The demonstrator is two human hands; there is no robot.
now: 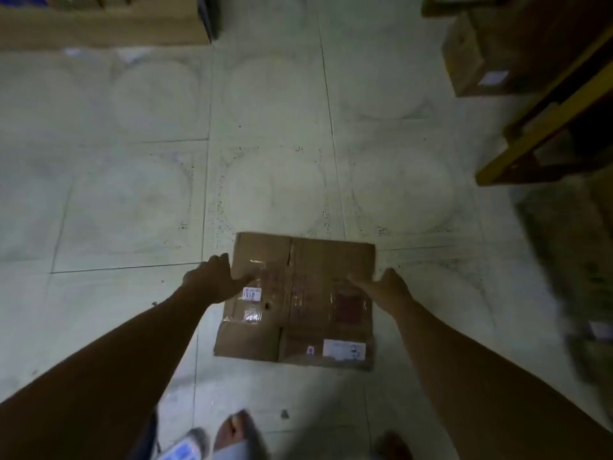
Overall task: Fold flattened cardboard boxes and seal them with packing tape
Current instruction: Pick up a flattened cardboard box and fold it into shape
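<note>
A flattened brown cardboard box (pixel 298 303) with old tape strips and white labels lies flat over the pale tiled floor in front of me. My left hand (pixel 217 280) grips its left edge, thumb lying on the top face and fingers curled at the edge. My right hand (pixel 386 288) holds the right edge the same way, thumb pointing inward across the cardboard. Both arms reach down from the lower corners of the view. No tape roll is in view.
Cardboard boxes (pixel 474 51) sit on a yellow-framed rack (pixel 544 127) at the right. A large cardboard carton (pixel 99 24) stands at the top left. My feet (pixel 232 433) show at the bottom edge. Pale floor tiles (pixel 265 144) stretch ahead.
</note>
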